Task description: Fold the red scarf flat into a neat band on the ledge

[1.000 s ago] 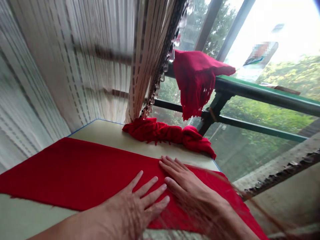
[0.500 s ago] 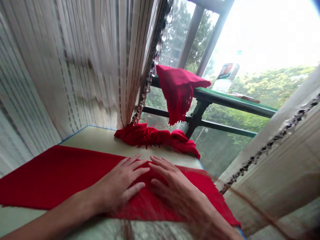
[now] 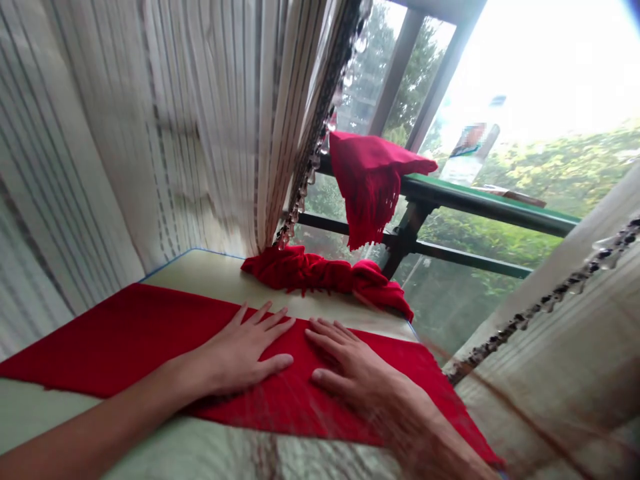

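A long red cloth (image 3: 135, 333), frayed at its right end, lies spread flat across a pale table (image 3: 210, 273). My left hand (image 3: 245, 350) rests palm down on it near the middle, fingers spread. Beside it, a little apart, my right hand (image 3: 350, 367) also lies palm down on the cloth, its fingers stretched out and close together. Beyond my fingertips, a bunched red cloth (image 3: 325, 273) sits along the table's far edge. Strands of hair blur the lower part of the view.
Striped curtains (image 3: 200, 120) with beaded trim hang at the left, and a pale curtain (image 3: 565, 373) at the right. A fringed red cloth (image 3: 373, 180) drapes over the dark green window rail (image 3: 480, 200). A bottle (image 3: 470, 150) and a flat object (image 3: 515, 195) are on the rail.
My hands have moved slightly apart, and the left hand's fingers are spread wider. The whole view has shifted, so most things appear a little farther right.
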Motion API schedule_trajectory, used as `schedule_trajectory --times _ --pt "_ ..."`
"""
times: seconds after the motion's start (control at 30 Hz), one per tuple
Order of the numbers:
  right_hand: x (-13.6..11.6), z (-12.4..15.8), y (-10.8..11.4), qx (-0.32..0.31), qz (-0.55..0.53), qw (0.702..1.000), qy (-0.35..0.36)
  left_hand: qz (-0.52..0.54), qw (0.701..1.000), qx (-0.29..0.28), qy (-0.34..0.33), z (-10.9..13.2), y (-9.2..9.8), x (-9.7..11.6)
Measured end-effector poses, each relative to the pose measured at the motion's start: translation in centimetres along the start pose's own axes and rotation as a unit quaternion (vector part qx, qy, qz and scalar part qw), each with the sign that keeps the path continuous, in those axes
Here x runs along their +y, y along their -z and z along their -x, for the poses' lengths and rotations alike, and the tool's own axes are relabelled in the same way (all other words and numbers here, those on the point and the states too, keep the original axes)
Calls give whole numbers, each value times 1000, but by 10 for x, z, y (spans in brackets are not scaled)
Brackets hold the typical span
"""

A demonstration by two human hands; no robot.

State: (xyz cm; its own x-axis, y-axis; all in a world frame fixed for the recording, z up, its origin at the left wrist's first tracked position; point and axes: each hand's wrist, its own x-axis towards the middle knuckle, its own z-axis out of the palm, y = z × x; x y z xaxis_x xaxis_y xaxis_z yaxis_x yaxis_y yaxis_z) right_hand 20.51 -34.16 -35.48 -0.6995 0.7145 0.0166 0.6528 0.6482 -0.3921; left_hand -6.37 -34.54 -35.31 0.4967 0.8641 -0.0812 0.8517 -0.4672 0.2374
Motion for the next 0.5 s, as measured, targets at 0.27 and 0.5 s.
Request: schedule_trajectory --times 0.27,0.5 --pt "-2 -2 -2 -14 4 1000 -2 18 997 -17 -67 9 -7 11" --pt "-13 6 6 -20 -21 999 -14 6 998 -8 -70 1 -12 4"
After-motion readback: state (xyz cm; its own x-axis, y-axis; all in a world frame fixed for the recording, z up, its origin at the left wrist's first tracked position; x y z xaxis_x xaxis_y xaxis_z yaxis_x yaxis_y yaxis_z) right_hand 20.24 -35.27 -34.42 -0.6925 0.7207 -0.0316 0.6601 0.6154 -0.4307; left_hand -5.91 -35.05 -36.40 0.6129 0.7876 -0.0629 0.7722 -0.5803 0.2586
